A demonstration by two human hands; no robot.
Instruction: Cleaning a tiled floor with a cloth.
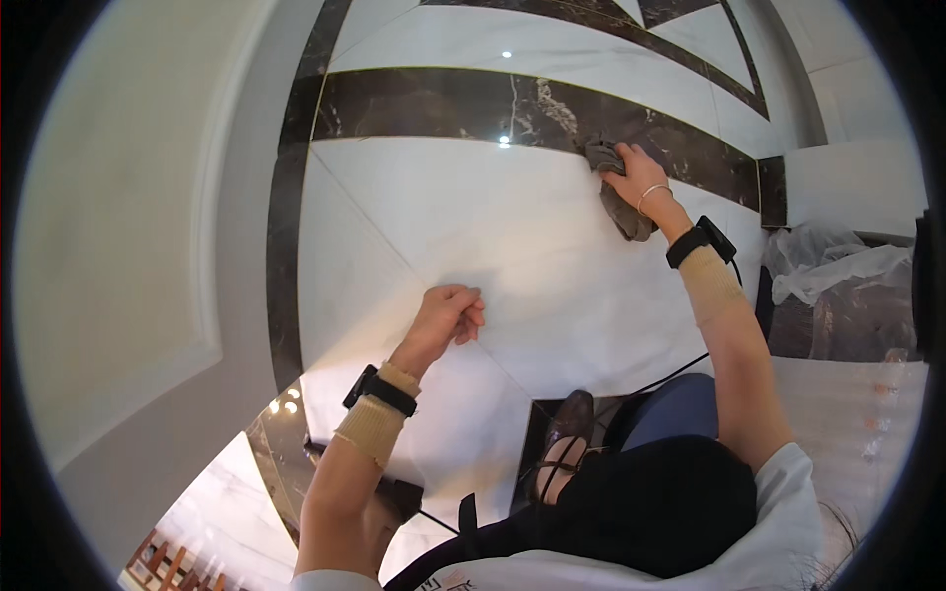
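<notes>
A crumpled grey-brown cloth [624, 210] lies under my right hand [637, 176], pressed onto the polished floor where a dark marble band [436, 103] meets the white tiles [517, 214]. My fingers grip the upper part of the cloth, and its lower end spreads out below my palm. To the left and nearer my body, my left hand [451, 314] hovers over the white floor with its fingers loosely curled. I see nothing in it, though the inside of the palm is partly hidden.
A pale panelled wall [126, 221] rises along the left. At the right stands a bin-like container [798, 329] with a clear plastic bag [835, 258]. My brown shoe [573, 421] rests on a dark tile. A black cable [672, 373] runs beside my right arm. Wooden furniture [166, 565] shows at lower left.
</notes>
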